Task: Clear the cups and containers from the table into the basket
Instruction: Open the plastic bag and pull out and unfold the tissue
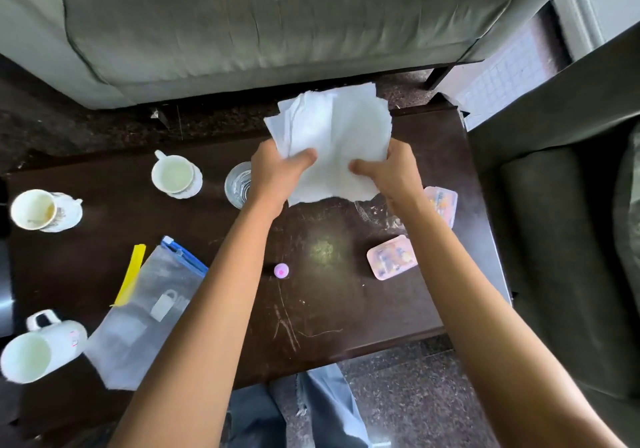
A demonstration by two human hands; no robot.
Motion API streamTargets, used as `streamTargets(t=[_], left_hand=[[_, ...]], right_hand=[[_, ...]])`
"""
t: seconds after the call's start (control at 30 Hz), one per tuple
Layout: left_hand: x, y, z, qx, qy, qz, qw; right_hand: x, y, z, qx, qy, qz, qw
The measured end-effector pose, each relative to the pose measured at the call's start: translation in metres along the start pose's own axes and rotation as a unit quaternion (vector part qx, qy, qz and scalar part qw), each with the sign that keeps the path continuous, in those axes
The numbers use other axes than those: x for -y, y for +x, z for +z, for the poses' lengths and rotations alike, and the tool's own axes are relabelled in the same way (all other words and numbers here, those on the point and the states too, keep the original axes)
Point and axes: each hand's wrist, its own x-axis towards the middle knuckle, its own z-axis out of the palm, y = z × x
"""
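Above the far side of the dark table, my left hand and my right hand both grip a stack of white paper napkins. A white cup on a saucer and a clear glass stand left of my hands. A stained cup on a saucer sits at the far left. A white mug lies at the near left edge. Two pink containers stand to the right, one near my right forearm, the other partly hidden behind my wrist. No basket is in view.
A clear zip pouch with a blue slider and a yellow strip lie at the near left. A small pink cap sits mid-table. A grey sofa stands beyond the table, a dark armchair at the right.
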Motion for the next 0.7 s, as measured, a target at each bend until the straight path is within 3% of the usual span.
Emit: streamTargets(t=[0.17, 0.33, 0.5, 0.7], left_hand=[[-0.012, 0.017, 0.031, -0.018, -0.039, 0.045, 0.998], [0.004, 0.021, 0.061, -0.068, -0.089, 0.002, 0.994], [0.012, 0.022, 0.073, -0.105, -0.061, 0.034, 0.992], [0.029, 0.017, 0.076, -0.113, 0.072, 0.11, 0.985]], right_hand=[[0.001, 0.012, 0.0, -0.117, 0.03, -0.085, 0.989], [-0.019, 0.02, 0.02, -0.162, 0.038, -0.085, 0.982], [-0.035, 0.031, 0.03, -0.193, -0.057, -0.135, 0.97], [-0.045, 0.026, 0.043, -0.194, -0.123, -0.153, 0.961]])
